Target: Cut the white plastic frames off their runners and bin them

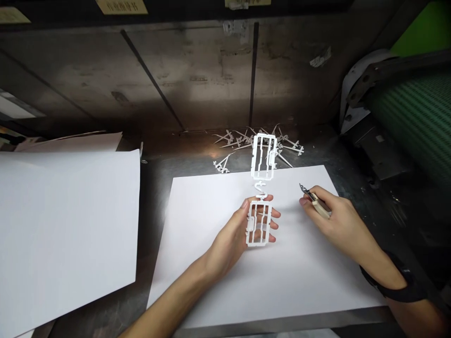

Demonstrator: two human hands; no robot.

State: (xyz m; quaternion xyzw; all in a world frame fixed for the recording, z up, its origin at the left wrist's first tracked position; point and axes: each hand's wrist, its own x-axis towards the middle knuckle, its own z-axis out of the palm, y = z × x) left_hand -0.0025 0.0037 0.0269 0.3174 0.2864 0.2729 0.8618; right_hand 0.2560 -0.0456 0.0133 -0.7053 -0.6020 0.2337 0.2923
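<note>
Two linked frames [260, 203], in left hand [230, 232]

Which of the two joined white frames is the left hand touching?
The lower frame: the left hand holds it directly, while the upper frame extends beyond, untouched.

A stained metal wall [211, 75], crossed by dark strips [253, 70], stands behind the dark metal counter [151, 192]. Above the counter's back edge are yellow labels [121, 6]. A large white sheet [70, 225] covers the counter's left side; at its right are a ribbed green belt [416, 98] and a brighter green panel [424, 33].
</note>
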